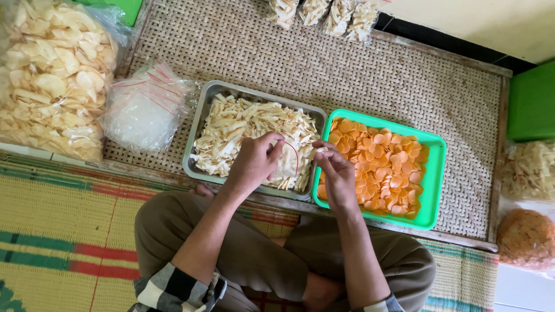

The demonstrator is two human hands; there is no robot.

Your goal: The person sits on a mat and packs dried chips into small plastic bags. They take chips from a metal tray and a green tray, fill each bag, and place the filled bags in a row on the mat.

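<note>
The left hand [254,162] grasped a small clear bag [287,163] of pale chips, held over the metal tray [203,115] of pale chips. The right hand [335,170], at three o'clock of the left, pinched a pale chip [319,150] at the bag's mouth. The green tray [435,173] of orange chips lay at three o'clock of the metal tray, touching it. A stack of empty bags [144,107] sat at nine o'clock.

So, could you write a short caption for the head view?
Seated cross-legged, left hand holds a small clear bag over a metal tray of pale chips; right hand pinches one.
</note>
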